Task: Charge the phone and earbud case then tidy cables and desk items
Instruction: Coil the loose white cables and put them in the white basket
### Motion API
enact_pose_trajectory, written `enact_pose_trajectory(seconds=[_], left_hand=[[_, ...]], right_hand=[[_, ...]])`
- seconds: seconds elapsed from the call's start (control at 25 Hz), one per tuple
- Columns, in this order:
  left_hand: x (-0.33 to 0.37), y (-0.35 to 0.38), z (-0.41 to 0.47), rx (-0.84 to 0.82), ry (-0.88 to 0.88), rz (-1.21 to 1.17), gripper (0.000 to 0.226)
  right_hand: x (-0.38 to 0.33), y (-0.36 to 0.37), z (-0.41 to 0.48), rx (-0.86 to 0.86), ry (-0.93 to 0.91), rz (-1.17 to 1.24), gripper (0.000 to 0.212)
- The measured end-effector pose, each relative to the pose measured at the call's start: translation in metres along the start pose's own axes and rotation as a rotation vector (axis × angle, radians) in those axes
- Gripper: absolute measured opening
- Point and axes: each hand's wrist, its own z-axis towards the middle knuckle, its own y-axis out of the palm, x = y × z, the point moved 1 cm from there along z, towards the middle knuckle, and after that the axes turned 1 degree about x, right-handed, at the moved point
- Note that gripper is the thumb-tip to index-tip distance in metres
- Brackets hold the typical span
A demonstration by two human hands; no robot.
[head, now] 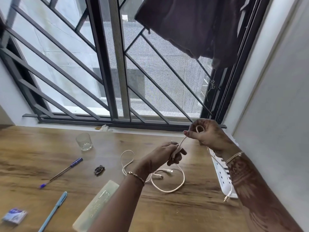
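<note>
**A:** What lay closest in?

**B:** A translucent ruler [97, 201] and a light blue pen [55, 210], with a small packet [15, 216] at the near left edge of the counter [33, 148]. Just beyond were a purple pen [63, 172] and a dark hair clip [99, 169], all loose and apart.

**A:** And the hands?

**B:** Held above the counter, near each other. The left hand [167, 153] was curled round the white cable [181, 142]. The right hand [205, 134], higher and farther off, pinched a small loop of it. The slack lay in wide curves on the counter beneath, its plug ends [170, 171] free.

**A:** So, coiling?

**B:** I judged so. The tidying looked barely begun.

**A:** The charging?

**B:** I couldn't tell. No phone or earbud case showed. The white power strip [224, 180] lay along the right edge under the right forearm, and what was plugged in was hidden.

**A:** Farther back?

**B:** An empty glass [84, 141], then the barred window [107, 64].
</note>
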Motion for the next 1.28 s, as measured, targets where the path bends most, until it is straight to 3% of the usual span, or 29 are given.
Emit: enact_pose_trajectory(seconds=[0.2, 0.4, 0.56, 0.88, 1.0, 1.28], left_hand=[[0.006, 0.004, -0.006, -0.080, -0.029, -0.231, 0.039], [0.003, 0.000, -0.006, -0.055, -0.061, -0.592, 0.044], [0.002, -0.005, -0.005, -0.013, -0.001, -0.833, 0.049], [0.005, -0.008, 0.001, 0.199, 0.003, -1.075, 0.044], [0.007, -0.015, 0.007, 0.271, 0.037, -1.072, 0.052], [0.008, -0.019, 0.026, 0.406, 0.154, -1.083, 0.043]], right_hand=[[0.007, 0.007, 0.013, 0.085, -0.006, 0.018, 0.019], [0.022, 0.018, 0.018, -0.041, 0.157, 0.001, 0.021], [0.029, 0.028, 0.013, -0.120, 0.155, -0.001, 0.033], [0.032, 0.037, 0.003, -0.271, 0.215, 0.156, 0.014], [0.035, 0.036, -0.003, -0.404, 0.190, 0.055, 0.014], [0.024, 0.047, -0.032, -0.539, 0.080, -0.196, 0.024]])
